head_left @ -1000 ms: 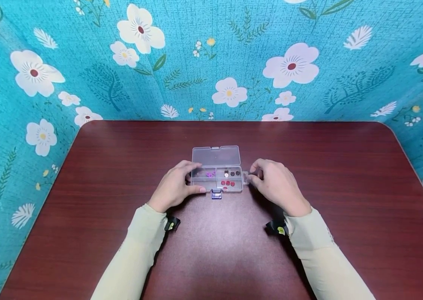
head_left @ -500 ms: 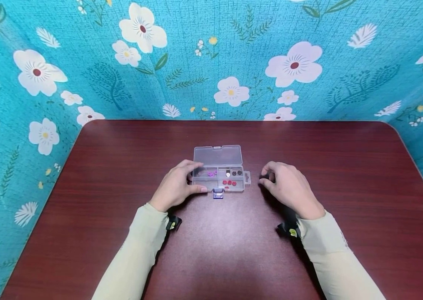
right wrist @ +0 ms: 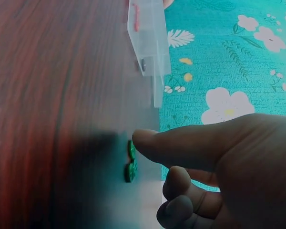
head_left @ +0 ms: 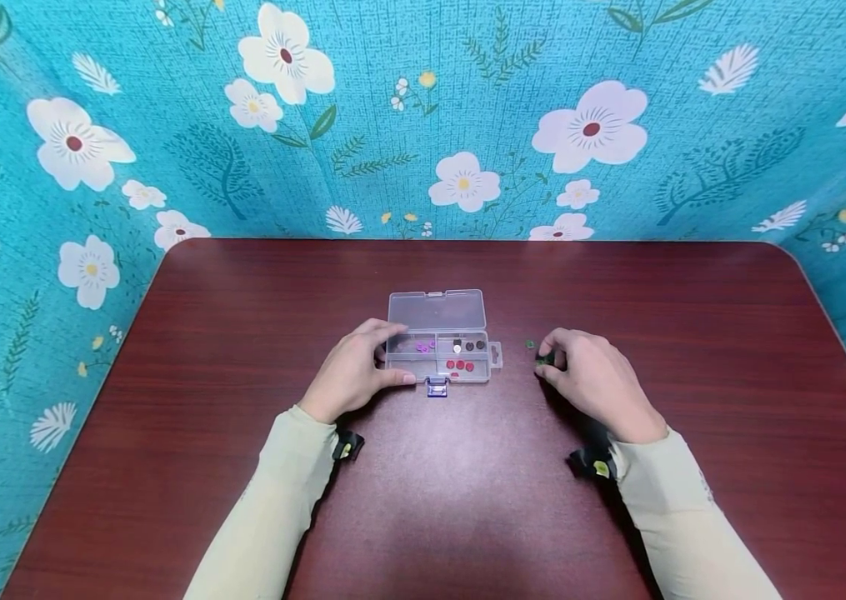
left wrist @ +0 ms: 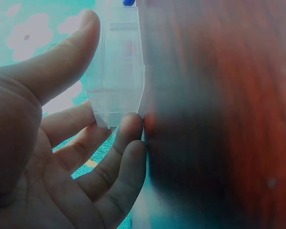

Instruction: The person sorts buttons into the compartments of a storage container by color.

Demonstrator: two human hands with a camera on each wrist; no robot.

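Note:
A clear plastic compartment box (head_left: 413, 367) lies on the table with its lid (head_left: 435, 312) swung back. My left hand (head_left: 347, 371) grips the box's left end, thumb along the front wall and fingers at the back and side. Purple buttons (head_left: 424, 347) sit in the back left compartment, dark ones (head_left: 470, 346) and a white one in the back right, red buttons (head_left: 460, 365) in the front right. To the right of the box, my right hand (head_left: 595, 379) hovers low over green buttons (right wrist: 131, 171), thumb tip right beside them. One green button (head_left: 530, 344) lies just beyond its fingertips.
The box's hanging tab (head_left: 496, 354) sticks out on the right, and a blue latch (head_left: 437, 387) hangs at its front. The dark reddish wooden table (head_left: 280, 283) ends at a floral teal cloth (head_left: 392, 125) behind. Each wrist wears a black strap.
My right hand has moved right, away from the box's tab, and green buttons now show at its fingers. My left hand stays on the box.

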